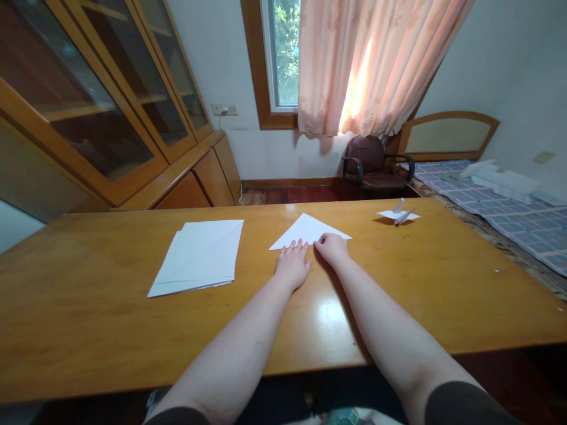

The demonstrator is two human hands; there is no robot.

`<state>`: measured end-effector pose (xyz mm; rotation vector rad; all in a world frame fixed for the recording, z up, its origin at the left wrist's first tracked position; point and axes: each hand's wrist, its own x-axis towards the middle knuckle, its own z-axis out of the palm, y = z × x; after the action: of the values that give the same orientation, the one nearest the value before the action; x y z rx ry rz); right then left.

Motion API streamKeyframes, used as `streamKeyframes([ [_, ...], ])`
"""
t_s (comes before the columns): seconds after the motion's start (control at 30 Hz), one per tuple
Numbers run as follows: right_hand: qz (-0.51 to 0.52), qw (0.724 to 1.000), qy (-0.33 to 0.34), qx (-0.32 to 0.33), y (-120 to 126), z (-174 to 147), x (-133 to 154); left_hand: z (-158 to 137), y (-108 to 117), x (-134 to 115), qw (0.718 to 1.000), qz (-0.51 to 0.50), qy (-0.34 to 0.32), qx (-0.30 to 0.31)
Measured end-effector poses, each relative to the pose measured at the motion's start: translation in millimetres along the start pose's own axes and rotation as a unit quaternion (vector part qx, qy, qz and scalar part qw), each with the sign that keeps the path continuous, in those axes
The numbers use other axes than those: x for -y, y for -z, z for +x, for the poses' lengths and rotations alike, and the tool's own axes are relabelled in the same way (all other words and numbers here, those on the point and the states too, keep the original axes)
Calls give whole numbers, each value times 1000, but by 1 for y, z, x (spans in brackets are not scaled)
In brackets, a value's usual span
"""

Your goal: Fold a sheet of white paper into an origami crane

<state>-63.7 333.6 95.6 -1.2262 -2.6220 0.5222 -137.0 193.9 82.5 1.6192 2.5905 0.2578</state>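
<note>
A white sheet of paper (pixel 305 228), folded into a triangle, lies flat on the wooden table with its peak pointing away from me. My left hand (pixel 293 264) rests at its near edge, fingers spread and fingertips on the paper. Beside it, my right hand (pixel 331 248) is closed, with thumb and forefinger pinched at the same near edge, right of the middle. Over on the left lies a stack of white paper sheets (pixel 199 251). A folded paper crane (pixel 398 215) stands at the far right of the table.
The wooden table (pixel 110 342) spans the view. A glass-fronted cabinet (pixel 146 82) stands at the left, and a dark red armchair (pixel 372 159) is beyond the far edge. To the right is a bed (pixel 500 200) with a checked cover. Small white scraps lie near the table's right edge.
</note>
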Motion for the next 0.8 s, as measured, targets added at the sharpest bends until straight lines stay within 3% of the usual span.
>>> streamKeyframes([
  [0.8,-16,986,-161,40,30,21,-55,-1,4,1,1000,-8,-2,13],
])
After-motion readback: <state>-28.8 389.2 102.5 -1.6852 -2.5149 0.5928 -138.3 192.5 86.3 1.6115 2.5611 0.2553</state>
